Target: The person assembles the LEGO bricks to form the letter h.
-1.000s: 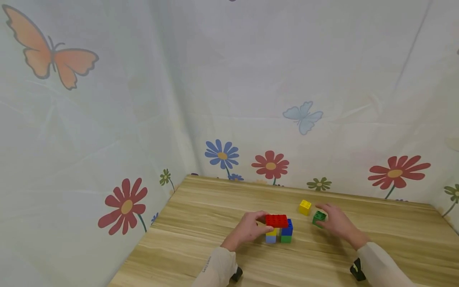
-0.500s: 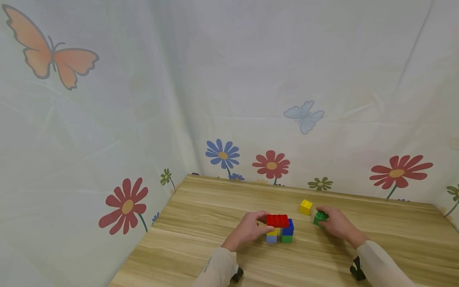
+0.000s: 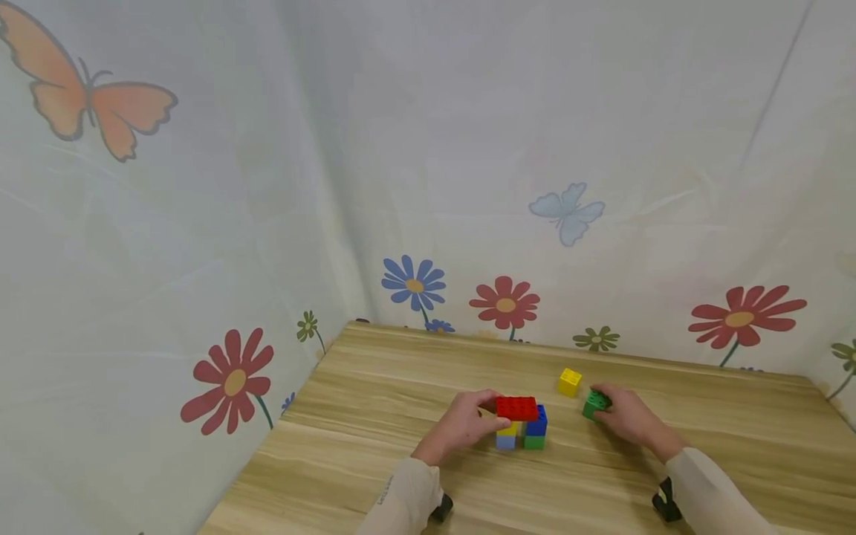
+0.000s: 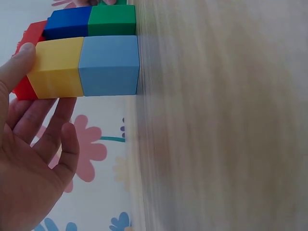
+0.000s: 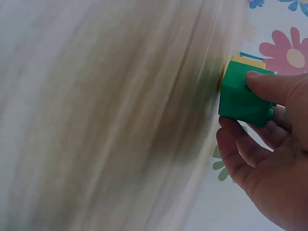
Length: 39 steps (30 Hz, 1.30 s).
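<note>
My left hand (image 3: 464, 425) holds a toy brick structure by its left end, with the thumb in front and fingers behind. Across its top lies a long red brick (image 3: 516, 408). Beneath it stand two columns: a yellow brick (image 4: 57, 67) on a light blue brick (image 4: 109, 66), and a blue brick (image 4: 67, 22) on a green brick (image 4: 113, 20), with a gap between. Further right, my right hand (image 3: 631, 420) pinches a separate green brick (image 5: 245, 94) between thumb and fingers. That brick appears to be on the table, studs up.
A loose yellow brick (image 3: 570, 383) sits just behind and left of the separate green brick. The wooden table (image 3: 374, 386) ends at a curtain (image 3: 428, 148) printed with flowers and butterflies, along the back and left.
My right hand's fingers have closed onto the separate green brick. The left hand and the structure stay in place; the head view shifts slightly.
</note>
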Motion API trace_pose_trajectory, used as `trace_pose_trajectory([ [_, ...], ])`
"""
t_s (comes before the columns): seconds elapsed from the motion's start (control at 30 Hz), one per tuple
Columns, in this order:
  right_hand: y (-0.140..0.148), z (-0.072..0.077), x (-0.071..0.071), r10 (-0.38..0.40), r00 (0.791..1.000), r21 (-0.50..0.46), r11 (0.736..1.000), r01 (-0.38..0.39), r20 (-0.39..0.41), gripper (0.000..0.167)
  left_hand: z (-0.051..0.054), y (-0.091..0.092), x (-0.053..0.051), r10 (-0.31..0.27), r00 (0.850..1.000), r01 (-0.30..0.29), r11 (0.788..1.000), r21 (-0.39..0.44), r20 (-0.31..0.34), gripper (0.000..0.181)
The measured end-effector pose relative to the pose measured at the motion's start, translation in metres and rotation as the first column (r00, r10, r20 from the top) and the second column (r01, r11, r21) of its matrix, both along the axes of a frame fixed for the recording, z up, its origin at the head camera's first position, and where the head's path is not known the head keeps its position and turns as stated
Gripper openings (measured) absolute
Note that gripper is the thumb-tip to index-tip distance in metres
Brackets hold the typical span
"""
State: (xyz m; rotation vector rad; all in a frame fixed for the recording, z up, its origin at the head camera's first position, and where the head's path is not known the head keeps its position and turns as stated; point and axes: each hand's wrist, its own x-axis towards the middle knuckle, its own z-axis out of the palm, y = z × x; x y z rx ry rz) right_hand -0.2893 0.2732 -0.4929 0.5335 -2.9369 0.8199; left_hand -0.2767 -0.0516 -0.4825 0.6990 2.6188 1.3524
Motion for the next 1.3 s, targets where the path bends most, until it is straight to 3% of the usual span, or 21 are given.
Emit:
trace_pose_trajectory([
  [0.37,-0.010,0.013,0.012,0.025,1.000,-0.071,0.997,-0.025,-0.004,0.042,0.001,0.000,-0.001,-0.034,0.999,0.034,0.999,-0.001,-0.022,0.034],
  [0.67,-0.019,0.021,0.019,0.065,0.995,-0.060,0.996,-0.070,-0.081,0.044,0.002,0.000,-0.001,-0.027,1.000,0.027,1.000,0.000,-0.003,0.034],
  [1.03,-0.034,0.036,0.028,0.084,0.993,-0.085,0.992,-0.091,-0.087,0.046,-0.002,0.001,-0.002,-0.019,1.000,0.019,1.000,0.000,0.016,0.034],
  [1.3,-0.044,0.048,0.033,0.096,0.987,-0.115,0.987,-0.112,-0.132,0.045,0.002,0.001,-0.001,-0.015,0.999,0.015,1.000,0.010,0.034,0.033],
])
